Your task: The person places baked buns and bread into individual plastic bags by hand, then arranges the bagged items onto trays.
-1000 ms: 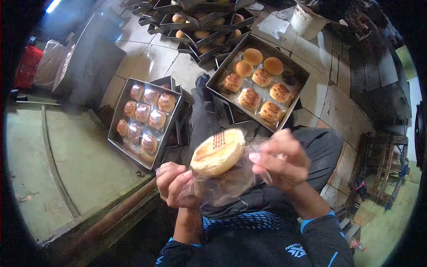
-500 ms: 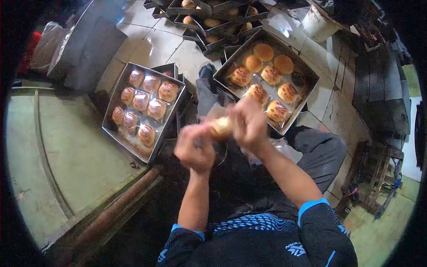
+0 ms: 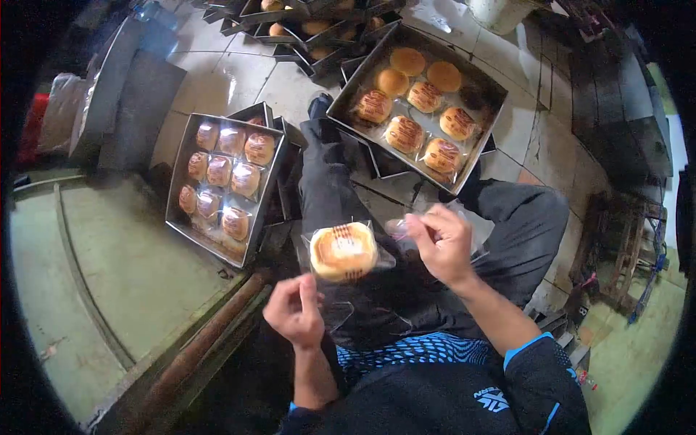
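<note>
A round golden bun [image 3: 343, 250] with a brown mark on top sits inside a clear plastic bag, held over my lap. My right hand [image 3: 442, 243] pinches the bag's right end at the bun's level. Just below and left of the bun, my left hand [image 3: 293, 312] has its fingers pinched on the bag's lower plastic. A metal tray [image 3: 174, 217] on the floor to my left holds several bagged buns. Ahead, a second metal tray [image 3: 341, 119] carries several buns, some wrapped and some bare.
More metal trays [image 3: 304, 22] with buns are stacked at the top of the view, near a white bucket [image 3: 500, 11]. A rusty pipe [image 3: 196, 341] runs along a green concrete slab [image 3: 87, 268] on my left. A wooden stool [image 3: 623, 246] stands to the right.
The hands were close together around the bun half a second ago. They have since moved apart, and the bagged bun now hangs between them, lower and nearer my lap.
</note>
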`<state>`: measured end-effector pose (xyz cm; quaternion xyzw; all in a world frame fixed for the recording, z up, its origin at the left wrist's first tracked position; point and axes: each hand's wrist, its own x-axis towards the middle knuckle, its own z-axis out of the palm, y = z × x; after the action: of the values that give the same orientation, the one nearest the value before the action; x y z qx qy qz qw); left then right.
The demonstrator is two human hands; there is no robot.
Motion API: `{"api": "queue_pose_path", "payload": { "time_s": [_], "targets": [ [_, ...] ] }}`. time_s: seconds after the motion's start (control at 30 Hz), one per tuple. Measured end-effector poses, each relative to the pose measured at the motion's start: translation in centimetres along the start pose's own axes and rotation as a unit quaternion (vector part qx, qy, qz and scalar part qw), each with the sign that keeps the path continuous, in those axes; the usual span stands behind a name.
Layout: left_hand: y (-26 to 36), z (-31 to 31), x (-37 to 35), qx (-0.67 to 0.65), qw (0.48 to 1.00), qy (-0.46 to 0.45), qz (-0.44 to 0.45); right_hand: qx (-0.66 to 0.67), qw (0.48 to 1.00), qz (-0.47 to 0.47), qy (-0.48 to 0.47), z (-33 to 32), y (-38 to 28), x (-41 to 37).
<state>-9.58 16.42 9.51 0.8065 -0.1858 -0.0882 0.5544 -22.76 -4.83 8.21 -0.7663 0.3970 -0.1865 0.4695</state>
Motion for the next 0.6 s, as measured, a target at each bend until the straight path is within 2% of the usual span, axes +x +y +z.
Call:
{"api": "queue_pose_path", "payload": {
  "time_s": [0.07, 0.13, 0.17, 0.2, 0.27, 0.33, 0.4, 0.47, 0.53, 0.57, 0.6],
  "targets": [
    [1.3, 0.9, 3.3, -0.047, 0.998, -0.027, -0.017, 0.058, 0.959, -0.265, -0.078, 0.3, -1.7, 2.4],
    [1.8, 2.3, 6.5, -0.043, 0.994, -0.06, -0.077, -0.017, 0.944, -0.305, -0.122, 2.2, -3.0, 3.3],
    [1.2, 3.1, 7.6, -0.116, 0.988, -0.068, -0.077, 0.01, 0.944, -0.285, -0.169, 3.2, -2.0, 4.2],
    [1.6, 3.6, 8.4, -0.13, 0.985, -0.064, -0.097, 0.079, 0.953, -0.234, -0.172, 3.7, -0.9, 5.1],
    [1.9, 3.5, 9.1, -0.14, 0.985, -0.034, -0.099, 0.096, 0.966, -0.115, -0.211, 1.2, 0.4, 7.3],
    [0.0, 2.9, 9.2, -0.137, 0.985, -0.029, -0.1, 0.207, 0.963, 0.058, -0.16, -0.2, 4.1, 9.8],
    [-2.4, 2.9, 8.9, -0.132, 0.985, -0.046, -0.105, 0.29, 0.93, 0.223, -0.041, -0.7, 12.2, 13.6],
    [-2.5, 3.9, 8.2, -0.114, 0.983, -0.069, -0.124, 0.214, 0.92, 0.315, 0.096, -4.0, 13.8, 17.0],
    [-1.5, 6.2, 7.2, -0.11, 0.988, -0.084, -0.069, 0.342, 0.898, 0.252, 0.118, -7.4, 19.1, 20.1],
    [-0.1, 7.5, 6.9, -0.108, 0.988, -0.108, -0.026, 0.26, 0.92, 0.237, 0.172, -8.7, 19.7, 20.7],
    [0.5, 8.3, 6.2, -0.111, 0.979, -0.164, -0.045, 0.177, 0.933, 0.216, 0.225, -10.0, 20.0, 21.1]
  ]
}}
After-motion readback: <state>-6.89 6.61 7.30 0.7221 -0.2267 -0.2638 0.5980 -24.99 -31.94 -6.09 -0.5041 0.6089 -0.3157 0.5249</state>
